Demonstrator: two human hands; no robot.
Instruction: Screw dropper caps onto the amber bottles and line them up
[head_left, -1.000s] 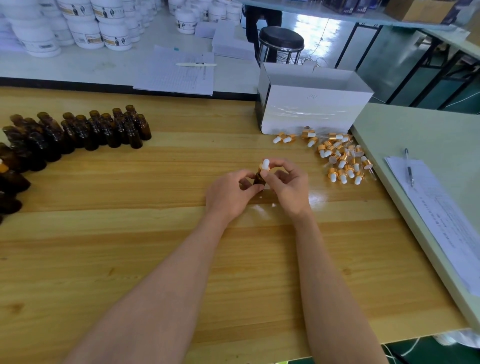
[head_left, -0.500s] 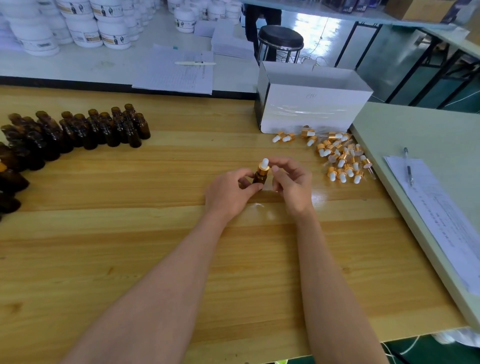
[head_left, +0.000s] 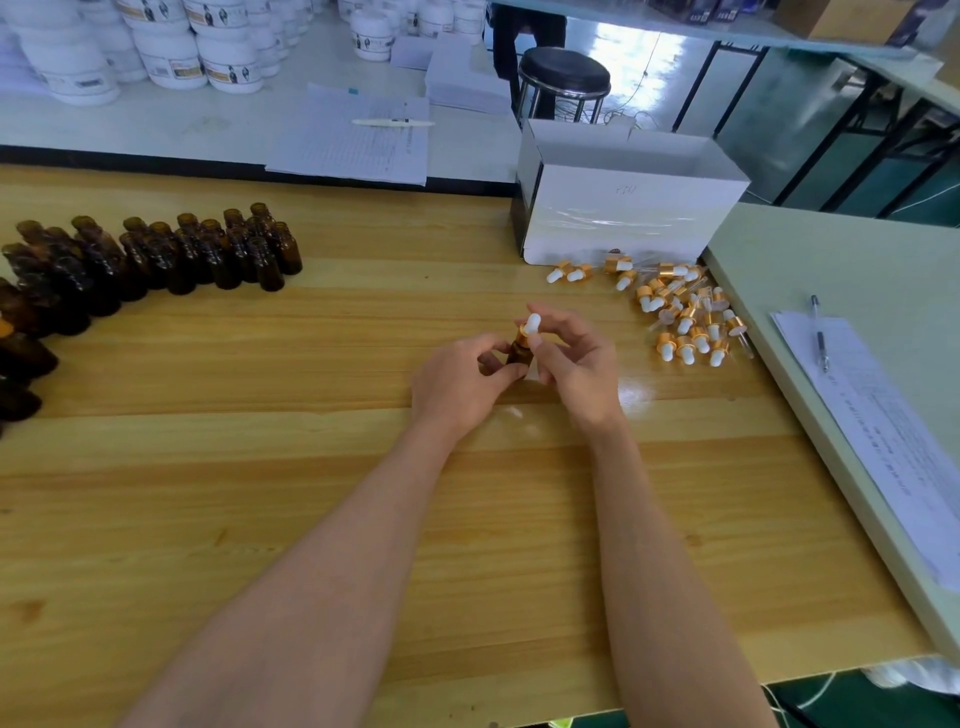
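At the middle of the wooden table my left hand grips a small amber bottle by its body. A dropper cap with a gold collar and white bulb sits on the bottle's neck. My right hand is beside the cap, thumb against the collar, the other fingers spread loosely behind it. Several uncapped amber bottles stand in a cluster at the far left. A heap of loose dropper caps lies to the right of my hands.
A white open box stands behind the caps. To the right a pale green table carries a sheet of paper and a pen. Behind, a white bench holds papers and many white jars; a black stool stands beyond.
My right hand's fingers have loosened and opened away from the dropper cap; only the thumb stays against it. The left hand keeps hold of the bottle in the same place.
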